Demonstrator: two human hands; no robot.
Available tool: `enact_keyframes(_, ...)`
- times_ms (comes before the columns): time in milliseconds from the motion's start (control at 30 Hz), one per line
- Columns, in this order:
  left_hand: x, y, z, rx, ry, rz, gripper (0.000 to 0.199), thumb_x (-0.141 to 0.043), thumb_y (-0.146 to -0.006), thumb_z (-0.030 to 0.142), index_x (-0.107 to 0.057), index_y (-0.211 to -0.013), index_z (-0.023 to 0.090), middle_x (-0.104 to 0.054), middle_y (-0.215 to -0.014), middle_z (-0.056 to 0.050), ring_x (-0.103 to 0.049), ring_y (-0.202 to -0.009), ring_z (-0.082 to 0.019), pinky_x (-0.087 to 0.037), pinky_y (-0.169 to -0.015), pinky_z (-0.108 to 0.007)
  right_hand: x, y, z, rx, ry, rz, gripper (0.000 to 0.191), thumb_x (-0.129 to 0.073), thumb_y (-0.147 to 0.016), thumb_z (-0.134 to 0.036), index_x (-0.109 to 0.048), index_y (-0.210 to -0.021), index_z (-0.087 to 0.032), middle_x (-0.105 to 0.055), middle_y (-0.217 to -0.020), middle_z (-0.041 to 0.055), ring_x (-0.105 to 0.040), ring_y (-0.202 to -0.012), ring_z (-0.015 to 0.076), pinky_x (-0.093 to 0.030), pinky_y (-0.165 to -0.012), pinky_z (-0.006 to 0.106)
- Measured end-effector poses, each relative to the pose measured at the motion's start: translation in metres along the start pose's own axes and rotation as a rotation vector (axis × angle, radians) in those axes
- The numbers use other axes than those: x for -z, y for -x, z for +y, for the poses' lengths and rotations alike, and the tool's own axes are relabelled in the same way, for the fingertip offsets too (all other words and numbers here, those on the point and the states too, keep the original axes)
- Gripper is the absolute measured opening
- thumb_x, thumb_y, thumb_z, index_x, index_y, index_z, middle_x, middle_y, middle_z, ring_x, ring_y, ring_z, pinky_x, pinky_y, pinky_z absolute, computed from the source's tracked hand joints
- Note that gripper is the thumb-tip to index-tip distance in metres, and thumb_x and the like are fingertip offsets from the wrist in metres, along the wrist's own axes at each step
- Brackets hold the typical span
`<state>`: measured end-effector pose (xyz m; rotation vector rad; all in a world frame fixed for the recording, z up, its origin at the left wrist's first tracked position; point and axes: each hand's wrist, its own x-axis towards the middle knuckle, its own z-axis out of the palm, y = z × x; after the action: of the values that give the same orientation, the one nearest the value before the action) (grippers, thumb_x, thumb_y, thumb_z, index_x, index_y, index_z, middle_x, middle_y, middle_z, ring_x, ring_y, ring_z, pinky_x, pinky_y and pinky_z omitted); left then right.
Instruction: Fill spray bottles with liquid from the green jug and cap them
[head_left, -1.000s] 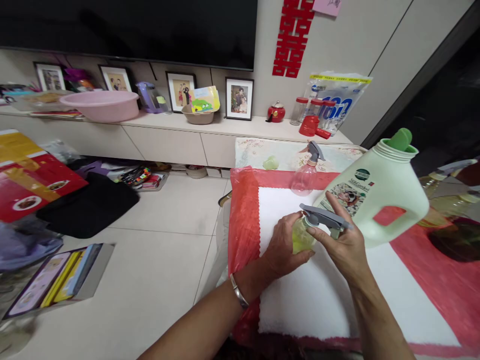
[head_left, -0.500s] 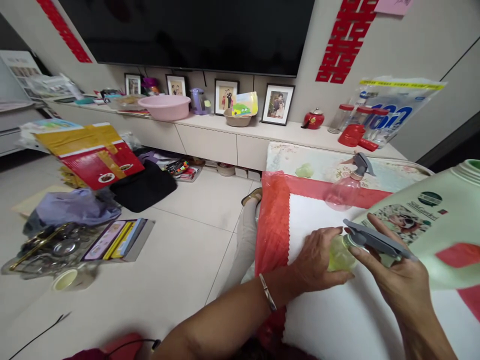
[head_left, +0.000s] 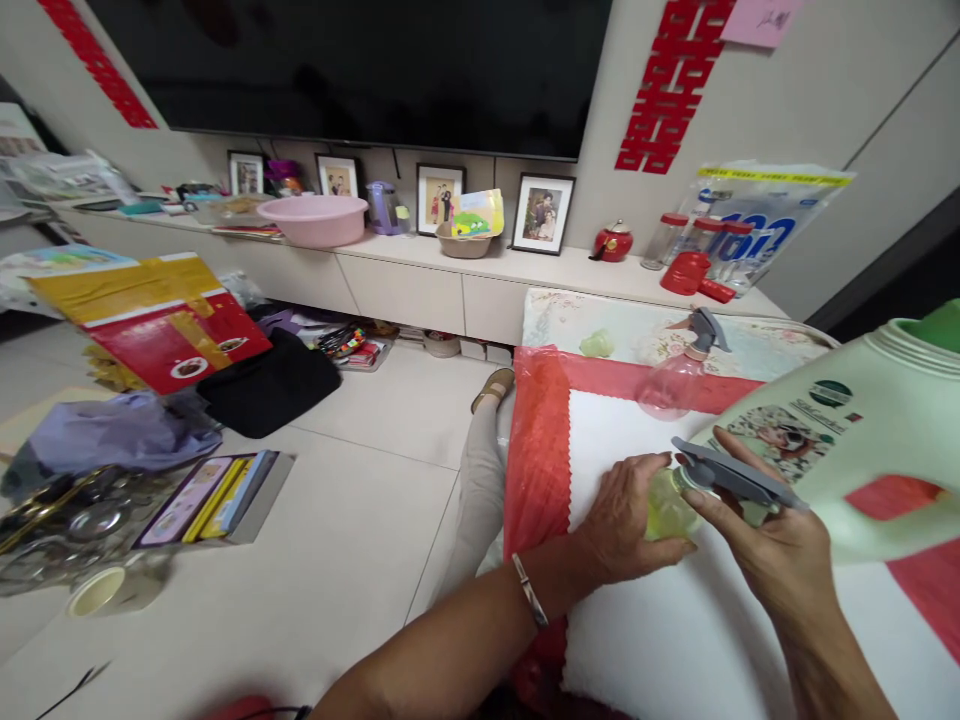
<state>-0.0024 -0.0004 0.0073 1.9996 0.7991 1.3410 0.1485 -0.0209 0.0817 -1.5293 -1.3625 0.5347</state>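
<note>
Over the white cloth, my left hand (head_left: 630, 520) is wrapped round the body of a small spray bottle (head_left: 670, 508) holding yellowish liquid. My right hand (head_left: 772, 535) grips its grey trigger head (head_left: 739, 472) at the neck; part of the head is hidden by my fingers. Just beyond my right hand stands a large pale green jug (head_left: 840, 440) with an uncapped mouth and a printed label. Farther back on the table is a second spray bottle (head_left: 671, 385), clear pinkish with a grey trigger. A pale green crumpled piece (head_left: 597, 343) lies to its left.
The table bears a red plastic cover (head_left: 536, 460) under a white cloth (head_left: 622, 640). Behind it, a low cabinet (head_left: 401, 290) carries a pink basin (head_left: 315, 220), framed photos, red-lidded jars and a red pot (head_left: 613, 243). A red carton (head_left: 169, 330) and loose items crowd the floor at left.
The whole view has shifted slightly, so things appear a little farther left. Both hands keep the same hold on the spray bottle and its trigger head.
</note>
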Motion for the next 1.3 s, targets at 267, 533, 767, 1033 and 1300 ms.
enact_keyframes(267, -0.004, 0.000, -0.009, 0.066, 0.080, 0.015, 0.110, -0.087, -0.062, 0.022, -0.019, -0.149, 0.021, -0.041, -0.145, -0.019, -0.046, -0.136, -0.038, -0.040, -0.112, -0.060, -0.005, 0.001, 0.001, 0.025, -0.141, -0.113, 0.078, -0.078, -0.077, -0.054, -0.055, -0.142, -0.018, -0.061, -0.129, 0.0112, -0.060, -0.118, 0.0272, -0.045, -0.111, 0.049)
enact_keyframes(533, -0.001, -0.005, -0.007, 0.236, 0.180, -0.067, 0.116, -0.089, -0.057, 0.021, -0.018, -0.148, 0.022, -0.047, -0.137, -0.016, -0.051, -0.130, -0.035, -0.042, -0.109, -0.058, 0.001, 0.002, -0.012, 0.076, -0.124, -0.154, 0.070, -0.076, -0.080, -0.048, -0.057, -0.141, -0.017, -0.059, -0.133, 0.0095, -0.058, -0.123, 0.0252, -0.050, -0.107, 0.039)
enact_keyframes(767, -0.005, -0.001, -0.014, 0.232, 0.210, -0.031, 0.113, -0.086, -0.057, 0.016, -0.018, -0.147, 0.023, -0.050, -0.137, -0.016, -0.053, -0.130, -0.034, -0.046, -0.108, -0.054, 0.001, 0.002, -0.012, 0.155, -0.083, -0.154, 0.065, -0.073, -0.084, -0.045, -0.057, -0.142, -0.019, -0.056, -0.136, 0.0081, -0.056, -0.127, 0.0253, -0.048, -0.109, 0.038)
enact_keyframes(1033, -0.006, 0.006, -0.018, 0.220, 0.190, -0.003, 0.099, -0.079, -0.068, 0.021, -0.021, -0.147, 0.022, -0.051, -0.142, -0.020, -0.058, -0.129, -0.034, -0.053, -0.101, -0.054, 0.006, 0.006, -0.016, 0.279, 0.009, -0.182, 0.054, -0.072, -0.087, -0.039, -0.060, -0.136, -0.020, -0.063, -0.123, 0.0063, -0.062, -0.110, 0.0201, -0.051, -0.099, 0.033)
enact_keyframes(1300, 0.001, 0.008, -0.002, 0.165, 0.216, -0.150, 0.103, -0.080, -0.072, 0.028, -0.016, -0.152, 0.030, -0.050, -0.147, -0.015, -0.052, -0.136, -0.035, -0.051, -0.106, -0.058, 0.023, 0.019, -0.022, 0.379, 0.121, -0.078, 0.063, -0.079, -0.078, -0.025, -0.057, -0.137, -0.020, -0.067, -0.101, 0.0029, -0.057, -0.088, 0.0182, -0.047, -0.078, 0.030)
